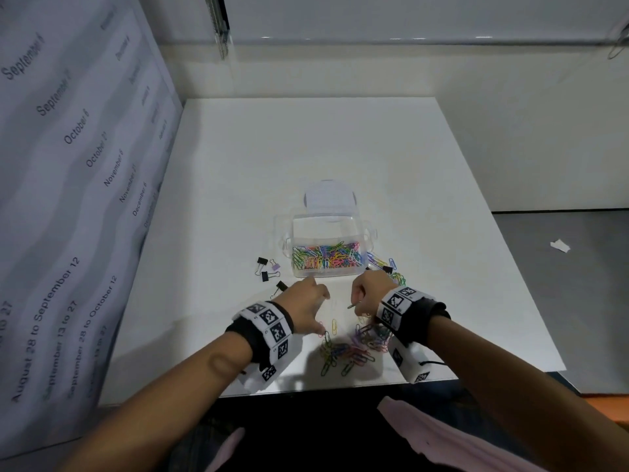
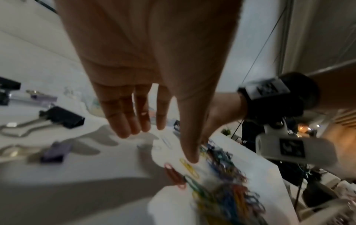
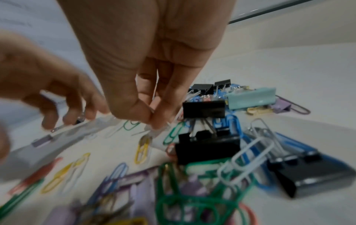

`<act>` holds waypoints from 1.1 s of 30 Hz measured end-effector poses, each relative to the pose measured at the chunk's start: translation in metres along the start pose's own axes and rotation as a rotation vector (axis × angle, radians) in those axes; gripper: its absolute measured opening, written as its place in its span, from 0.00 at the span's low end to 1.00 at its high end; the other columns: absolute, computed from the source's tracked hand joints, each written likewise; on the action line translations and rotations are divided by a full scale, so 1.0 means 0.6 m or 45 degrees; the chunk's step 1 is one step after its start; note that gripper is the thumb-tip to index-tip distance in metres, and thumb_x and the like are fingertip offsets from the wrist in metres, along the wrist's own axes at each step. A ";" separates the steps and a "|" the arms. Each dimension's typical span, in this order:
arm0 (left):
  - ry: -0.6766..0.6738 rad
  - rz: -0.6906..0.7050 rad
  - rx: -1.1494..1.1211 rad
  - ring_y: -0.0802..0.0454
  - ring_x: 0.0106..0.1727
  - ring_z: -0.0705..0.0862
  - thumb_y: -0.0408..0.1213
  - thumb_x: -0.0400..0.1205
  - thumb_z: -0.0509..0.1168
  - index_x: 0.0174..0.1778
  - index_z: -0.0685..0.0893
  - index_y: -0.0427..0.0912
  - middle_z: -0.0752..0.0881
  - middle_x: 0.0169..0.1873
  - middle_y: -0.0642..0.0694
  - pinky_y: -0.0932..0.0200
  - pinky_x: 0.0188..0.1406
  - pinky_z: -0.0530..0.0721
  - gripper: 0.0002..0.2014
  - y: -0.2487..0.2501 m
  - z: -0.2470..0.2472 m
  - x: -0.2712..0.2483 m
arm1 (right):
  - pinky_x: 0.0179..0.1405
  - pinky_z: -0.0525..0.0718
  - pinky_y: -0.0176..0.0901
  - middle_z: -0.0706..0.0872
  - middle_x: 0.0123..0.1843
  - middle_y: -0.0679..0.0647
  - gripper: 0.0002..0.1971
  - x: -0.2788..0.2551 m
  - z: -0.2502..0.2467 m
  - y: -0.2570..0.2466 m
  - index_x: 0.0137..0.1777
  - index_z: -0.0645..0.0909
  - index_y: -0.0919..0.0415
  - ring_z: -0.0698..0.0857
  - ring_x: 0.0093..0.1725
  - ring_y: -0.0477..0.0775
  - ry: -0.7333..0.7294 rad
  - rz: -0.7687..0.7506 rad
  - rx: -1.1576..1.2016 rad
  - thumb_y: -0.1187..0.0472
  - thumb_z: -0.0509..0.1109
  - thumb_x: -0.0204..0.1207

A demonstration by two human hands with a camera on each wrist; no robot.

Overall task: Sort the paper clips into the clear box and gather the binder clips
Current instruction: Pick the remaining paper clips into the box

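The clear box [image 1: 296,229] stands open mid-table, its floor covered with coloured paper clips [image 1: 325,257]. A loose pile of paper clips [image 1: 354,345] lies in front of it, between my wrists. Three black binder clips and a purple one [image 1: 269,269] lie left of the box; one black binder clip [image 2: 63,117] is close to my fingers. More black binder clips [image 3: 207,148] and a teal binder clip [image 3: 250,97] sit among clips on the right. My left hand [image 1: 311,298] [image 2: 163,144] hovers with straight fingers, holding nothing. My right hand [image 1: 357,301] [image 3: 154,120] pinches a thin pale clip; its kind is unclear.
The box's clear lid [image 1: 328,199] lies flat just behind it. A printed calendar sheet [image 1: 68,165] hangs along the left side. The white table ends at its front edge [image 1: 340,386] near my wrists, and a grey surface [image 1: 561,284] with a paper scrap lies to the right.
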State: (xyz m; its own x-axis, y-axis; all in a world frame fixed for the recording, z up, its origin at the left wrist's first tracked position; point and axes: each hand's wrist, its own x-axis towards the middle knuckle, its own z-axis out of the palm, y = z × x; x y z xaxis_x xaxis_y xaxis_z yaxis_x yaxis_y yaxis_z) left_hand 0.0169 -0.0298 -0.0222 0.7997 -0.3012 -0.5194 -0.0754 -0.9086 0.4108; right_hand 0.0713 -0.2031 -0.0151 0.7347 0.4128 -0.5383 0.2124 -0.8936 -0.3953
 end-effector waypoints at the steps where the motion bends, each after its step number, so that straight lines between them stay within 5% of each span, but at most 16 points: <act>1: -0.004 -0.035 0.017 0.46 0.64 0.75 0.51 0.67 0.77 0.71 0.71 0.43 0.72 0.63 0.44 0.52 0.64 0.77 0.38 -0.001 0.011 0.002 | 0.26 0.70 0.27 0.79 0.28 0.43 0.07 0.000 -0.005 0.001 0.40 0.88 0.64 0.77 0.31 0.41 0.012 0.004 0.012 0.70 0.72 0.63; 8: 0.115 -0.090 -0.066 0.46 0.60 0.75 0.56 0.66 0.76 0.62 0.73 0.41 0.72 0.59 0.44 0.51 0.62 0.78 0.35 0.002 0.050 0.018 | 0.23 0.73 0.20 0.79 0.27 0.40 0.06 0.002 -0.065 -0.010 0.36 0.87 0.60 0.78 0.29 0.40 0.215 -0.034 0.174 0.71 0.72 0.64; 11: 0.128 -0.100 -0.085 0.45 0.59 0.74 0.56 0.67 0.75 0.63 0.73 0.39 0.72 0.58 0.43 0.51 0.61 0.77 0.35 0.012 0.054 0.026 | 0.26 0.73 0.20 0.88 0.34 0.50 0.07 0.016 -0.090 -0.017 0.37 0.88 0.62 0.77 0.28 0.38 0.313 -0.098 0.262 0.72 0.71 0.64; 16: 0.066 -0.127 -0.016 0.39 0.58 0.76 0.35 0.73 0.70 0.53 0.75 0.37 0.74 0.56 0.40 0.57 0.45 0.70 0.15 0.019 0.077 0.050 | 0.47 0.85 0.43 0.91 0.46 0.56 0.12 0.047 -0.104 -0.022 0.44 0.89 0.60 0.87 0.43 0.54 0.378 -0.132 0.290 0.71 0.64 0.73; 18: 0.081 -0.141 -0.085 0.39 0.59 0.76 0.27 0.74 0.64 0.57 0.76 0.37 0.76 0.57 0.39 0.57 0.46 0.72 0.15 0.019 0.070 0.052 | 0.53 0.85 0.47 0.90 0.50 0.56 0.13 0.054 -0.101 -0.018 0.47 0.89 0.59 0.88 0.48 0.57 0.371 -0.144 0.274 0.70 0.63 0.74; 21: 0.135 -0.114 -0.198 0.41 0.56 0.79 0.23 0.76 0.60 0.61 0.77 0.39 0.74 0.53 0.43 0.55 0.54 0.76 0.18 0.017 0.050 0.048 | 0.48 0.82 0.37 0.89 0.50 0.55 0.12 0.054 -0.089 -0.012 0.47 0.88 0.60 0.85 0.43 0.51 0.396 -0.223 0.292 0.71 0.64 0.73; 23: 0.115 -0.073 -0.222 0.44 0.51 0.79 0.24 0.74 0.64 0.60 0.79 0.40 0.71 0.47 0.47 0.57 0.51 0.76 0.18 0.014 0.039 0.045 | 0.38 0.73 0.20 0.89 0.46 0.54 0.11 0.046 -0.079 -0.008 0.46 0.88 0.62 0.79 0.36 0.42 0.352 -0.324 0.288 0.71 0.65 0.72; 25: 0.075 -0.019 -0.207 0.44 0.51 0.78 0.26 0.75 0.66 0.59 0.81 0.40 0.70 0.45 0.49 0.61 0.48 0.73 0.16 0.011 0.028 0.043 | 0.35 0.70 0.18 0.88 0.44 0.53 0.11 0.039 -0.068 -0.001 0.46 0.88 0.63 0.77 0.34 0.38 0.220 -0.408 0.202 0.72 0.65 0.71; 29: -0.018 0.097 -0.103 0.44 0.53 0.78 0.34 0.76 0.70 0.62 0.80 0.40 0.71 0.44 0.49 0.58 0.50 0.73 0.18 0.006 0.013 0.034 | 0.44 0.72 0.34 0.87 0.48 0.58 0.13 0.031 -0.030 0.032 0.49 0.87 0.61 0.79 0.42 0.49 -0.067 -0.534 -0.096 0.72 0.69 0.65; 33: -0.134 0.166 -0.006 0.48 0.58 0.76 0.31 0.71 0.75 0.68 0.76 0.45 0.74 0.57 0.44 0.54 0.58 0.76 0.29 -0.013 0.008 0.026 | 0.43 0.84 0.49 0.86 0.42 0.62 0.12 0.023 0.009 0.061 0.45 0.89 0.60 0.86 0.42 0.63 -0.095 -0.710 -0.211 0.72 0.70 0.64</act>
State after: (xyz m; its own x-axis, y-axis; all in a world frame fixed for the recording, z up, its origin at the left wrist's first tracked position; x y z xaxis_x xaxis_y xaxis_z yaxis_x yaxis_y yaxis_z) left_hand 0.0272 -0.0286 -0.0372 0.7165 -0.4456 -0.5367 -0.1716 -0.8583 0.4836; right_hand 0.0857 -0.2290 -0.0413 0.4369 0.8344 -0.3360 0.6561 -0.5512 -0.5155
